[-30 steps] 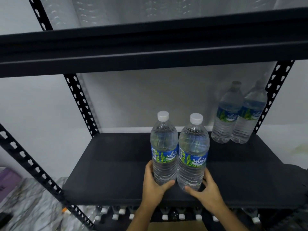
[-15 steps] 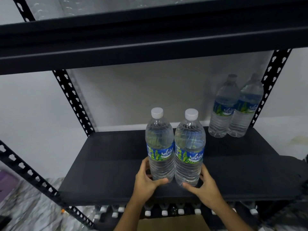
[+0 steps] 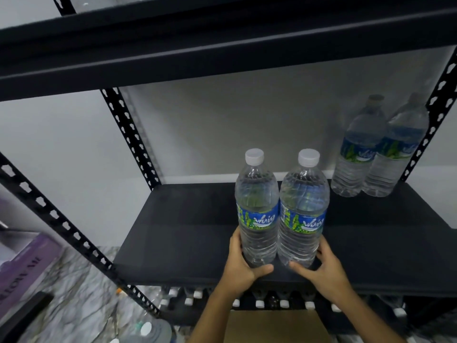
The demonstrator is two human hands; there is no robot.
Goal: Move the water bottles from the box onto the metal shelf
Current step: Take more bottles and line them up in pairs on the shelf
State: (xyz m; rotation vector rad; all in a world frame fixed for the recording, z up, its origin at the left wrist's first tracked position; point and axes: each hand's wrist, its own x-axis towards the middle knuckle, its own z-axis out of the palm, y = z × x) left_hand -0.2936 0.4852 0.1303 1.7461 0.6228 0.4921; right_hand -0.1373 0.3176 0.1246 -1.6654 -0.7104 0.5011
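Two water bottles stand upright and touching each other near the front edge of the black metal shelf, just right of the frame's centre. The left hand is clamped on the base of the left bottle, thumb across the front and fingers around its far side. The right hand grips the base of the right bottle in the same way. Both have white caps and blue-green labels. At the right rear of the shelf, in the frame's upper right, two more bottles stand side by side against the wall. A cardboard box shows at the bottom centre, below the shelf, and a purple box lies at the lower left.
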